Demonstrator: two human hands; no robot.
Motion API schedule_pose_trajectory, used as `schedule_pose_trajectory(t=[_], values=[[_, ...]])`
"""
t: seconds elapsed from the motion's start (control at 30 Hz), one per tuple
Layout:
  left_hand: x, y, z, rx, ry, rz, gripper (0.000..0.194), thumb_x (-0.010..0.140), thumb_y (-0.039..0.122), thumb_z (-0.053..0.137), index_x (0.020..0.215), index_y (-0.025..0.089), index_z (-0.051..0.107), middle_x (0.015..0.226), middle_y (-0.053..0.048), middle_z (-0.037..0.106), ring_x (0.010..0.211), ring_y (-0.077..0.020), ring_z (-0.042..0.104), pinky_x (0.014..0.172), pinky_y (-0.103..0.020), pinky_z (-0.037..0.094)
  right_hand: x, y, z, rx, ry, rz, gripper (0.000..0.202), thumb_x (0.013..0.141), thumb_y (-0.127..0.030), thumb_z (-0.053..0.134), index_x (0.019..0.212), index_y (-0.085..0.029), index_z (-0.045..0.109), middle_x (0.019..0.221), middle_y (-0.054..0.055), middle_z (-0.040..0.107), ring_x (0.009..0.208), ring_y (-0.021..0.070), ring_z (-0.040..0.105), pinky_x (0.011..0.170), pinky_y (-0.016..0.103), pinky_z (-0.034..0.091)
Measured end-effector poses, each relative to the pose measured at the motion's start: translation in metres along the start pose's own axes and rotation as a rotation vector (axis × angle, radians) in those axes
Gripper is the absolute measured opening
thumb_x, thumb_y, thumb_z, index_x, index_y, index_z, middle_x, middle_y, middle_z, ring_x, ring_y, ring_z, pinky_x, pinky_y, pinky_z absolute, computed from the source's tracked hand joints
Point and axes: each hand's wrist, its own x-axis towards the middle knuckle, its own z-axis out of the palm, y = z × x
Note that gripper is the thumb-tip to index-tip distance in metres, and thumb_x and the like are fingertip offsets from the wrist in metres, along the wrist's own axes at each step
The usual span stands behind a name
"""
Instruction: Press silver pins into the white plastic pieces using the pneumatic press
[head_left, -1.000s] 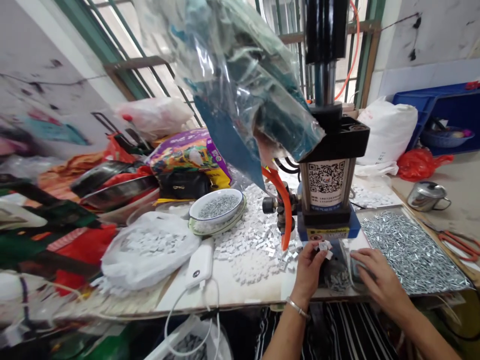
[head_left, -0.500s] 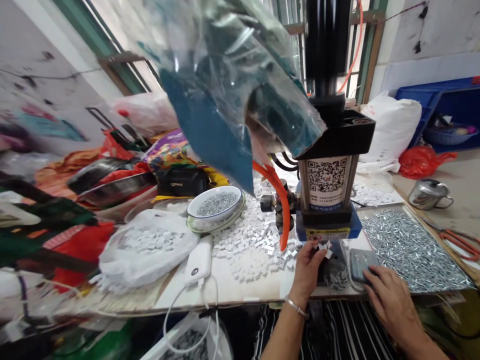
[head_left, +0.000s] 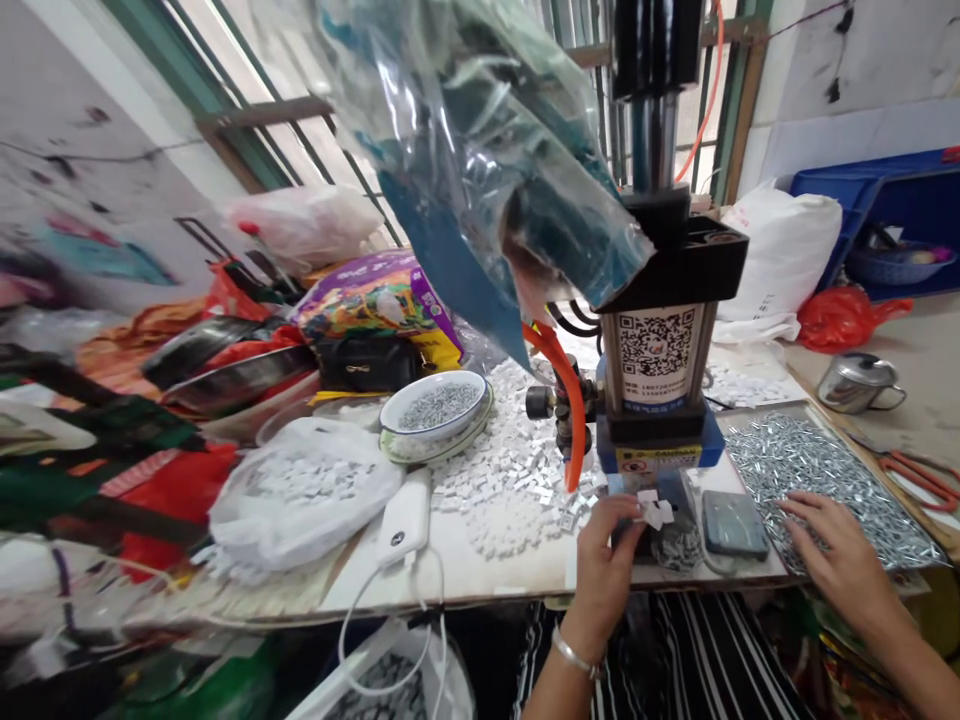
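My left hand [head_left: 606, 560], with a silver bangle at the wrist, is in front of the bench press [head_left: 656, 360]. Its fingers are pinched on a few small white plastic pieces [head_left: 657, 512]. Just below the press head, a little heap of metal pins [head_left: 679, 545] lies beside that hand. My right hand [head_left: 844, 555] reaches over the left part of a tray of loose silver pins [head_left: 817, 470]. Its fingers are spread, and the fingertips are at the pins. Between my hands sits a flat grey box [head_left: 733, 524], untouched.
White pieces [head_left: 517, 470] cover the table left of the press. Near them are a bowl of pins [head_left: 439, 405], a plastic bag of white pieces [head_left: 300, 490] and a white power bank [head_left: 405, 515] with a cable. Orange-handled scissors [head_left: 919, 475] and a metal mug [head_left: 859, 383] lie right.
My right hand has gone from the flat grey box rightward to the pin tray. My left hand has drawn slightly back from the press. A shiny rod now shows above the press body.
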Motion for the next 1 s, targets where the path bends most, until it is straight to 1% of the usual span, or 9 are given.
schedule_pose_trajectory(t=[0.1,0.2,0.3,0.43,0.5,0.6,0.77,0.93,1.0], values=[[-0.015,0.001,-0.005,-0.033,-0.063,-0.149,0.016,0.085,0.032,0.07,0.096,0.021,0.07,0.089,-0.004,0.07,0.086,-0.0206,0.063,0.08,-0.032,0.049,0.004,0.021,0.004,-0.042,0.02,0.021,0.03,0.098,-0.042,0.049,0.107,-0.023,0.07,0.108,0.011,0.068,0.102,0.0291,0.063,0.093,0.048,0.048],[-0.014,0.0,-0.002,-0.048,-0.013,-0.222,0.018,0.082,0.032,0.071,0.096,0.02,0.068,0.084,-0.001,0.067,0.08,-0.0184,0.06,0.075,-0.029,0.048,0.006,0.033,0.016,-0.1,0.023,0.034,0.032,0.097,-0.042,0.047,0.105,-0.021,0.07,0.106,0.012,0.068,0.1,0.0291,0.063,0.092,0.048,0.048],[-0.001,0.004,0.004,-0.002,0.014,-0.178,0.013,0.081,0.026,0.071,0.092,0.021,0.067,0.085,-0.001,0.065,0.082,-0.0184,0.06,0.076,-0.029,0.047,0.005,0.036,0.026,-0.176,0.01,0.047,0.032,0.098,-0.039,0.046,0.105,-0.02,0.071,0.107,0.012,0.069,0.102,0.0294,0.062,0.092,0.048,0.047],[0.014,0.018,0.009,0.17,-0.053,-0.072,0.007,0.081,0.018,0.067,0.087,0.022,0.067,0.085,-0.001,0.064,0.081,-0.0183,0.058,0.076,-0.029,0.045,0.001,0.035,0.03,-0.251,-0.036,0.055,0.03,0.097,-0.036,0.048,0.106,-0.02,0.072,0.11,0.013,0.069,0.105,0.0301,0.06,0.091,0.047,0.047],[0.014,0.021,0.007,0.232,-0.095,-0.044,0.009,0.08,0.015,0.066,0.086,0.022,0.067,0.089,-0.002,0.064,0.081,-0.0186,0.057,0.077,-0.03,0.044,-0.001,0.036,0.031,-0.265,-0.044,0.053,0.03,0.097,-0.036,0.048,0.106,-0.02,0.073,0.11,0.013,0.069,0.104,0.0302,0.06,0.09,0.046,0.046],[0.007,0.017,0.002,0.244,-0.128,-0.087,0.015,0.078,0.011,0.064,0.088,0.022,0.065,0.086,-0.001,0.063,0.079,-0.0184,0.056,0.076,-0.03,0.044,-0.001,0.036,0.031,-0.283,-0.045,0.058,0.03,0.096,-0.035,0.048,0.105,-0.021,0.073,0.11,0.012,0.069,0.104,0.0302,0.06,0.089,0.046,0.046],[-0.002,0.005,0.003,0.128,-0.038,-0.169,0.018,0.079,0.016,0.066,0.096,0.022,0.064,0.083,0.0,0.063,0.078,-0.0186,0.056,0.074,-0.03,0.044,0.001,0.031,0.029,-0.324,-0.05,0.056,0.031,0.098,-0.034,0.047,0.105,-0.019,0.073,0.111,0.013,0.069,0.103,0.0303,0.059,0.089,0.046,0.046],[0.019,0.001,0.012,0.211,0.102,-0.069,0.012,0.08,0.019,0.067,0.092,0.023,0.068,0.083,-0.002,0.065,0.078,-0.0197,0.058,0.076,-0.031,0.045,0.003,0.026,0.027,-0.335,-0.036,0.044,0.031,0.099,-0.034,0.046,0.104,-0.018,0.072,0.109,0.013,0.069,0.103,0.0298,0.059,0.089,0.046,0.046],[0.029,0.0,0.011,0.304,0.08,-0.018,0.011,0.08,0.016,0.064,0.087,0.023,0.071,0.084,-0.004,0.068,0.081,-0.0218,0.06,0.078,-0.034,0.046,0.003,0.025,0.028,-0.336,-0.032,0.046,0.031,0.099,-0.034,0.046,0.104,-0.018,0.072,0.11,0.013,0.069,0.103,0.0297,0.059,0.088,0.045,0.046]])
